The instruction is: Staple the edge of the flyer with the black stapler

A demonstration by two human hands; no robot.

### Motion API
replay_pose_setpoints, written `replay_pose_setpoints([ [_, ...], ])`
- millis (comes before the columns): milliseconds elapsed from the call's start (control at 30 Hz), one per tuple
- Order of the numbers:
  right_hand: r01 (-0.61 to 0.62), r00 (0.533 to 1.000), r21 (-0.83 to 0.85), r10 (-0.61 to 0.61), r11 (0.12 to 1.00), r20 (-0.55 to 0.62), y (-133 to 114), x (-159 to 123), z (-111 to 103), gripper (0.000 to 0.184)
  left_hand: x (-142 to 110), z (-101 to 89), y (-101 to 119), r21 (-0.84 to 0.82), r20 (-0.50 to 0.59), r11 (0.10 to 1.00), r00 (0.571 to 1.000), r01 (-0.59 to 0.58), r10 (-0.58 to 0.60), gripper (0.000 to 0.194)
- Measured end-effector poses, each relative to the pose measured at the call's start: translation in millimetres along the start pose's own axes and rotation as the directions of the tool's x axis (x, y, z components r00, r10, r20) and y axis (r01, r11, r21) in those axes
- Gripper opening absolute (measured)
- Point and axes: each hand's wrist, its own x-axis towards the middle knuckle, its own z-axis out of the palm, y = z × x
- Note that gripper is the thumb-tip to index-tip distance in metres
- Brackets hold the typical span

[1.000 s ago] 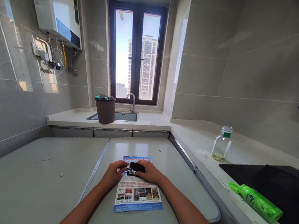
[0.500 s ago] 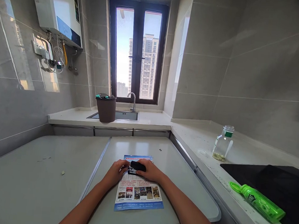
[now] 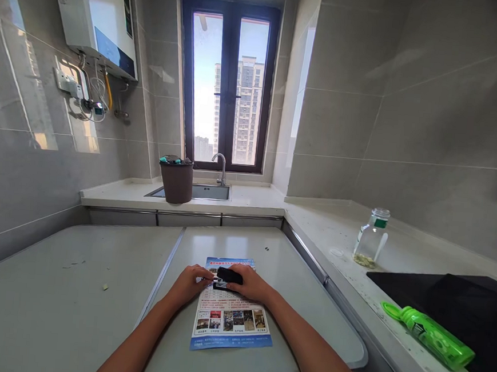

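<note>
A black stapler (image 3: 229, 275) lies over a printed leaflet (image 3: 231, 331), its top part lifted from its base and metal showing between them. My right hand (image 3: 250, 283) is closed round the stapler's right end. At its left end my left hand (image 3: 192, 282) is closed, with fingertips pinched on a thin metal part (image 3: 210, 279) of the stapler. Its exact shape is too small to make out. The leaflet, with photos and a blue lower band, lies flat on the white table (image 3: 306, 322) under both hands.
Two small dark bits (image 3: 266, 249) lie beyond the leaflet, and a pale scrap (image 3: 105, 287) lies left. On the right counter are a glass jar (image 3: 366, 244) and a green bottle (image 3: 436, 338) with its cap flipped up. A brown bucket (image 3: 176, 183) stands by the sink (image 3: 213, 193).
My left fingertips have shifted slightly and drawn a little leftward, with more of the thin metal part showing between them and the stapler. My right hand and the leaflet have stayed put.
</note>
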Motion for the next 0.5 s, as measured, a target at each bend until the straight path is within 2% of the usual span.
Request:
replay_pose_setpoints([
  [133, -0.025, 1.0, 0.037, 0.025, 0.999, -0.004, 2.0, 1.8, 3.6, 0.024, -4.4, -8.8, -11.8, 0.006, -0.019, 1.0, 1.0, 0.023, -0.023, 0.017],
  [300, -0.025, 0.997, 0.109, 0.032, 0.994, -0.067, 10.8, 2.7, 7.5, 0.022, -7.0, -17.6, -7.2, -0.059, -0.006, 0.997, 0.998, 0.055, -0.056, 0.016],
  [400, -0.032, 0.993, 0.212, 0.055, 0.977, -0.101, 15.2, 0.1, 2.7, 0.032, -6.4, -20.6, 0.5, -0.137, 0.03, 0.99, 0.999, 0.022, -0.018, 0.012],
  [500, -0.012, 0.997, 0.289, 0.033, 0.957, -0.067, 14.0, -1.7, -3.6, 0.042, -5.9, -19.6, 8.6, -0.197, 0.049, 0.98, 0.999, 0.002, 0.008, 0.007],
])
